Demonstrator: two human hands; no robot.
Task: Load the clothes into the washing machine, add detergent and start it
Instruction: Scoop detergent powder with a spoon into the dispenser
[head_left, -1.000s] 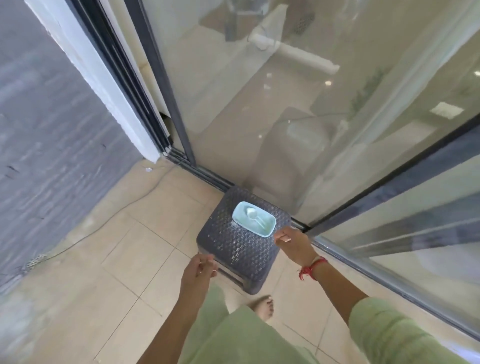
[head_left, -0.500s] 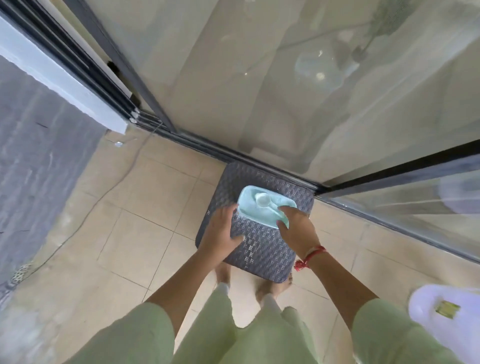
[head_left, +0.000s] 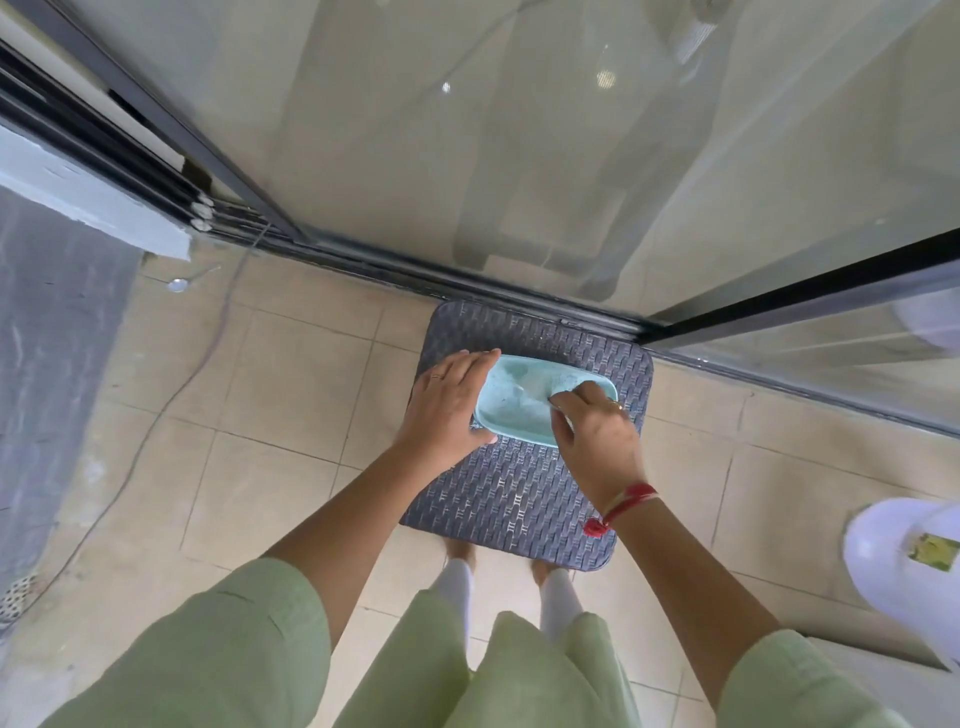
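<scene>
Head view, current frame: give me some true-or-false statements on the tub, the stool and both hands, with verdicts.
1. The light blue tub sits on the dark woven stool. True.
2. The left hand lies flat on the floor tiles. False: it holds the tub's left end.
3. The right hand reaches into the tub with curled fingers. True.
4. A red thread circles the left wrist. False: it is on the right wrist.
5. The stool stands in mid-floor, far from the glass door. False: it stands right beside the door track.
</scene>
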